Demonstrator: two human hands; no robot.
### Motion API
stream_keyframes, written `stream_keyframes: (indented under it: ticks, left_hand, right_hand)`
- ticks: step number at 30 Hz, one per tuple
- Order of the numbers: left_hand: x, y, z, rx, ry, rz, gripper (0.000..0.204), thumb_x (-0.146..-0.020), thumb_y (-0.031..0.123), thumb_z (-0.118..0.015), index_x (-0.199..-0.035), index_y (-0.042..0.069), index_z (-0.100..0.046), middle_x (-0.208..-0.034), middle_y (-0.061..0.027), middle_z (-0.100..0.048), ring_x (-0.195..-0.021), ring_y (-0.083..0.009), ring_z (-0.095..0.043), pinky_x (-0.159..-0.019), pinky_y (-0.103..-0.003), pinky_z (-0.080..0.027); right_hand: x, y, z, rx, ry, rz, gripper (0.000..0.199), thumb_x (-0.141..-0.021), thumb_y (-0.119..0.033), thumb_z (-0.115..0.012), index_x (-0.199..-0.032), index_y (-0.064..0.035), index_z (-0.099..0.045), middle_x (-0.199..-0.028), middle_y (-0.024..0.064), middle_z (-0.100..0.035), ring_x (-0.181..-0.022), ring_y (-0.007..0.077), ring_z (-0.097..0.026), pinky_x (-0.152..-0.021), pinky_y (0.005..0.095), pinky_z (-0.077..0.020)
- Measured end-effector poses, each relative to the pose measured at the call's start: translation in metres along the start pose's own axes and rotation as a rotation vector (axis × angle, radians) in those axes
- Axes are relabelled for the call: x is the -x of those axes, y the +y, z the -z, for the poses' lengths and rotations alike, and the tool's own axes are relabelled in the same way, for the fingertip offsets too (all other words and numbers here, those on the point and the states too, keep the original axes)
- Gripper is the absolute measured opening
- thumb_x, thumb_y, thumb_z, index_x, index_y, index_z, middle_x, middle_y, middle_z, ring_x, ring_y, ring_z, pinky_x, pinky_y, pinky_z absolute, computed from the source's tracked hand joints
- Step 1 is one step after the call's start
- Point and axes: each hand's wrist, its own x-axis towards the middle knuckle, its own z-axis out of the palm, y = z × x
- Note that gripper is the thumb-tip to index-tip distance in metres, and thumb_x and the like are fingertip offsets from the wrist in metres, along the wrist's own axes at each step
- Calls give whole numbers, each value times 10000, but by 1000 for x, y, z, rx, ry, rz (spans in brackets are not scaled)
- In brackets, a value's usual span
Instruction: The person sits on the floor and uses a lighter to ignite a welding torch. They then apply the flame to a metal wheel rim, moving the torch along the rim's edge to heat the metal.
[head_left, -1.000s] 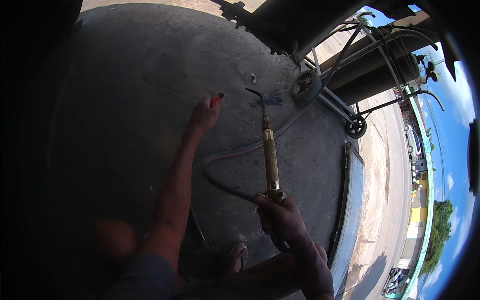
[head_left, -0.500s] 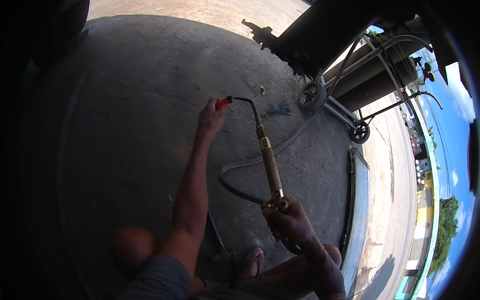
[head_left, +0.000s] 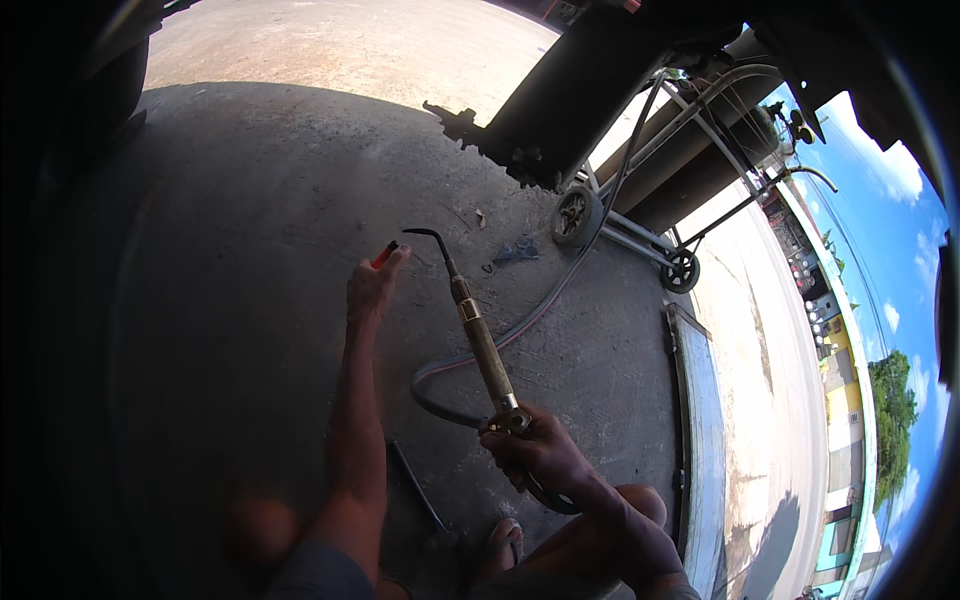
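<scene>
My left hand is closed around a red lighter, its dark top poking out past the fingers. Just to the right of it, a little apart, is the bent dark tip of a brass gas torch. My right hand grips this torch at the valve end, and the torch slants up and to the left. A grey and reddish hose loops from near my right hand across the ground toward the wheeled cart. Whether a flame burns at the tip, I cannot make out.
A two-wheeled cart carrying dark gas cylinders stands at the far right. A long pale metal panel lies along the right. A dark rod is on the ground between my arms, near my foot.
The lighter has drawn away from the torch tip, leaving a gap between them. In the picture, both hands and the torch sit further left, and the view itself has shifted.
</scene>
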Motion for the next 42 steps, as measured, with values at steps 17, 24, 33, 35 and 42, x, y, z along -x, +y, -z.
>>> stream_keyframes:
  ticks: [17, 24, 33, 35, 42]
  left_hand:
    - [-34, -33, -3, -32, 154, -3, 1199, -784, 871, -702, -1414, -137, -544, -1372, -383, -634, -1321, -485, -636, -1119, -495, -486]
    - [-31, -32, 8, 2, 211, -32, 1187, -785, 880, -694, -1375, -144, -573, -1352, -369, -647, -1303, -478, -643, -1101, -497, -494]
    - [-11, -10, 11, -1, 207, -13, 1180, -785, 857, -696, -1364, -166, -591, -1352, -349, -648, -1273, -450, -652, -1084, -496, -492]
    - [-9, -9, 11, -13, 219, -3, 1173, -791, 846, -695, -1366, -171, -589, -1355, -350, -646, -1272, -443, -651, -1084, -495, -491]
    - [-8, -13, 2, 67, 197, -74, 1079, -817, 787, -720, -1303, -171, -619, -1232, -305, -680, -1182, -396, -678, -1025, -457, -514]
  right_hand:
    - [-1, -5, -1, 120, -19, -16, 313, -1026, -246, -770, -1240, -48, -658, -822, 12, -668, -637, 89, -665, -528, 267, -546]
    - [0, -6, -4, 149, -48, -17, 347, -1026, -261, -768, -1263, -44, -637, -859, 29, -669, -656, 95, -663, -545, 281, -546]
    - [2, -7, -9, 131, -30, 33, 353, -1029, -266, -763, -1258, -34, -626, -855, 24, -665, -652, 95, -657, -541, 283, -538]
    - [2, -7, -10, 141, -21, 27, 352, -1028, -265, -764, -1256, -35, -628, -853, 22, -664, -649, 95, -657, -536, 281, -537]
    - [5, -9, -11, 119, -15, 24, 353, -1028, -269, -766, -1253, -35, -629, -848, 25, -663, -639, 96, -656, -530, 280, -537]
